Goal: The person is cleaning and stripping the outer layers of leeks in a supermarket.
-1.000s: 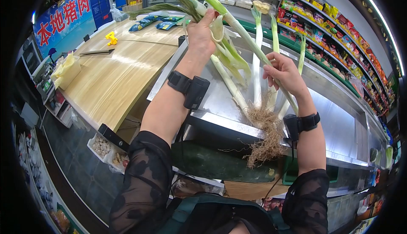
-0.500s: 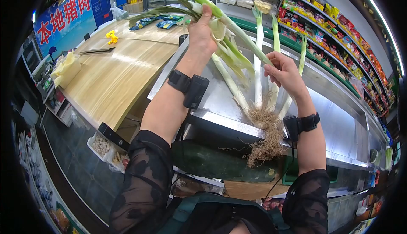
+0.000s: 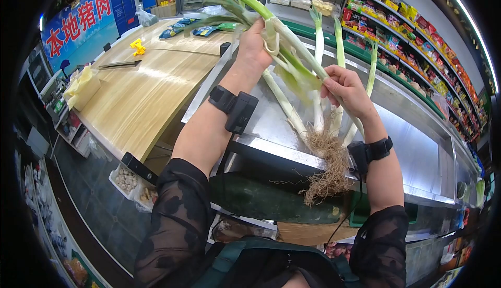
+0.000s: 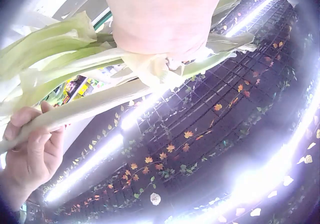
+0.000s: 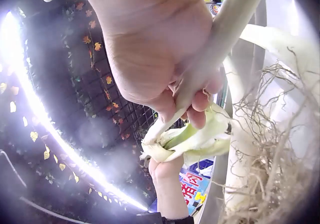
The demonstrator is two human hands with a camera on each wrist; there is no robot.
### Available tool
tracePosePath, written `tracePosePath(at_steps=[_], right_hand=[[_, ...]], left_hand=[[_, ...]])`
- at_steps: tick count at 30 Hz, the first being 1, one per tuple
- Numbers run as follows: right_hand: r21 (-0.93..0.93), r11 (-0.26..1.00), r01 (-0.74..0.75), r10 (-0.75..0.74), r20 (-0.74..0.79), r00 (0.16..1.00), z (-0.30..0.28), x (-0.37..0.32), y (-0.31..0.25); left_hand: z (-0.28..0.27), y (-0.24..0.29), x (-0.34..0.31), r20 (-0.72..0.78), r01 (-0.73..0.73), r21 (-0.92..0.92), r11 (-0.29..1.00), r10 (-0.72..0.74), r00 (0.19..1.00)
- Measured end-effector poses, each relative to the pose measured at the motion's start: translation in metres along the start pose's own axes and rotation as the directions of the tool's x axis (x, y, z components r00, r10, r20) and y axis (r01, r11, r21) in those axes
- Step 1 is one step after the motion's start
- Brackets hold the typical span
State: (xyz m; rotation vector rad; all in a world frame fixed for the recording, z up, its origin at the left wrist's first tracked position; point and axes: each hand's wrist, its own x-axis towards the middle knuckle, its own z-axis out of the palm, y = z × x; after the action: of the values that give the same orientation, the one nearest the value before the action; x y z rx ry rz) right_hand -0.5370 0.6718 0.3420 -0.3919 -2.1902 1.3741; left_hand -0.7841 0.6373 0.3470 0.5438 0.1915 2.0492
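Left hand [image 3: 254, 45]: fingers curled tight around the green tops of the leeks [image 3: 286, 33], raised above the steel counter [image 3: 417, 147].

Right hand [image 3: 347, 91]: fingers and thumb closed around one white stalk [image 5: 231, 24], lower down the bunch, above the counter's middle.

Leeks: held slanting over the counter, with the leaves pointing up toward its far side. The roots [image 3: 327, 165] hang at the counter's near edge.

A dark green gourd [image 3: 261, 202] lies below that edge.
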Motion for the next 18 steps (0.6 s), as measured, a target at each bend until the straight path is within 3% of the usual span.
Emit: tracePosePath(at_steps=[4,6,8,10,12,15,17,18], right_hand=[[0.052,0.999,0.014,-0.009,-0.095,0.995,-0.003,0.000,0.000],[0.050,0.999,0.013,-0.007,-0.122,0.993,-0.006,0.001,0.001],[0.071,0.997,0.011,0.001,-0.172,0.985,-0.006,0.001,0.001],[0.044,0.999,0.020,-0.010,-0.215,0.977,-0.009,0.004,0.005],[0.019,0.999,0.029,-0.023,-0.253,0.967,-0.010,0.006,0.008],[0.009,0.999,0.035,-0.030,-0.301,0.953,-0.011,0.008,0.009],[0.023,0.998,0.057,-0.045,-0.345,0.938,-0.010,0.008,0.009],[0.024,0.998,0.058,-0.046,-0.345,0.938,-0.011,0.009,0.007]], left_hand=[[-0.003,-0.005,0.001,0.063,0.047,0.156,0.987,-0.058,0.996],[0.000,-0.004,0.000,0.014,0.049,0.297,0.954,-0.056,0.998],[0.004,-0.003,-0.005,0.017,0.073,0.280,0.957,-0.081,0.997],[0.009,-0.001,-0.010,-0.039,0.054,0.388,0.920,-0.042,0.998],[0.012,-0.002,-0.012,-0.037,0.069,0.362,0.930,-0.060,0.998],[0.013,-0.004,-0.014,-0.011,-0.025,0.320,0.947,0.030,0.999],[0.012,-0.004,-0.009,-0.034,-0.186,0.217,0.958,0.198,0.980],[0.011,-0.002,-0.006,-0.033,-0.187,0.219,0.958,0.199,0.979]])
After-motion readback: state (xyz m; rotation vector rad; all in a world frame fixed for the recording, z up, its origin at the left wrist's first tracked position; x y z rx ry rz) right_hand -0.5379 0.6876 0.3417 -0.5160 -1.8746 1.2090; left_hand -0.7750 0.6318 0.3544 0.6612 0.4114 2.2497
